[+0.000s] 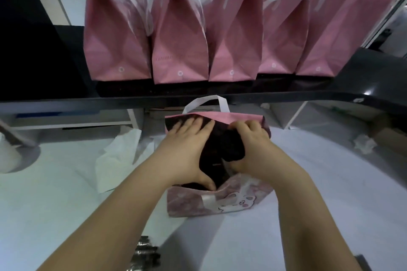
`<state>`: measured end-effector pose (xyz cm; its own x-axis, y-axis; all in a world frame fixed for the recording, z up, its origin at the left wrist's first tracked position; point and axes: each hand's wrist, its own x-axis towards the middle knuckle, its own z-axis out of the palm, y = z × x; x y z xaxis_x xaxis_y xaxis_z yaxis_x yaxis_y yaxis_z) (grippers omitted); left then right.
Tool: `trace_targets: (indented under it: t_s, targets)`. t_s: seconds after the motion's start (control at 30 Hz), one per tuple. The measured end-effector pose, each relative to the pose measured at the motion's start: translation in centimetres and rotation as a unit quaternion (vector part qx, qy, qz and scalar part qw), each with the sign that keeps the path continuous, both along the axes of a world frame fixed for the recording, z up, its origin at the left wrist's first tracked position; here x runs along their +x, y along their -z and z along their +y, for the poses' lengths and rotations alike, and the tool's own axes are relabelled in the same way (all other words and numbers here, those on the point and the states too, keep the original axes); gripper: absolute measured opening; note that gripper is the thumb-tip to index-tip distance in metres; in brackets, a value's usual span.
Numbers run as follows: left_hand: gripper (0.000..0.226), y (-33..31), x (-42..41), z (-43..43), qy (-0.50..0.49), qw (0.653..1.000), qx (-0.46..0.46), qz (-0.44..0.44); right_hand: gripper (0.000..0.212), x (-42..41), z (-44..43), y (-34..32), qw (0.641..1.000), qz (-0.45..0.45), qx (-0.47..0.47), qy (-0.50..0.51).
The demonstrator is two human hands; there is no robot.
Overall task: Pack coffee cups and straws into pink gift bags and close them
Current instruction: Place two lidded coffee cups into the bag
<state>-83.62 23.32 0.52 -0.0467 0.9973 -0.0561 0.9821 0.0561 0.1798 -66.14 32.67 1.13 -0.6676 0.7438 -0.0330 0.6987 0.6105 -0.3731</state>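
Note:
An open pink gift bag [233, 202] with white ribbon handles and a cartoon print stands on the white table right in front of me. My left hand [187, 152] lies across its mouth with straight fingers reaching to the far rim and the thumb on the near rim. My right hand [248, 147] has its fingers curled over the far rim and its thumb down inside the dark opening. What is in the bag is hidden in shadow. No cup or straw shows.
Several closed pink gift bags [180, 46] stand in a row on a black shelf [242, 94] behind. A white bag [119, 156] lies flat at the left. Crumpled paper [363, 143] sits at the right. A dark shiny bundle [145, 253] lies near the front edge.

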Motion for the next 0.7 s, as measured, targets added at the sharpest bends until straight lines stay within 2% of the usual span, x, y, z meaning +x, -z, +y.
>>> trace_targets:
  t_s: [0.17,0.27,0.4,0.53,0.7]
  targets:
    - [0.155,0.7,-0.2,0.4,-0.019,0.999,-0.018,0.022,0.09,2.4,0.1,0.1,0.997,-0.045,-0.051,-0.025]
    - [0.155,0.4,0.0,0.3,-0.009,0.999,-0.029,0.035,0.097,2.8,0.0,0.5,0.991,-0.111,-0.071,0.006]
    - [0.159,0.3,1.0,-0.8,0.025,0.999,-0.032,0.025,0.093,2.2,1.2,0.3,0.978,-0.184,-0.093,0.04]
    - [0.16,0.3,2.1,-1.4,0.052,0.998,-0.037,0.009,0.097,0.1,3.2,-0.2,0.974,-0.203,-0.086,0.043]
    - [0.158,0.2,2.0,-1.4,0.04,0.999,-0.036,0.008,0.107,-0.6,2.5,2.3,0.974,-0.206,-0.098,0.013]
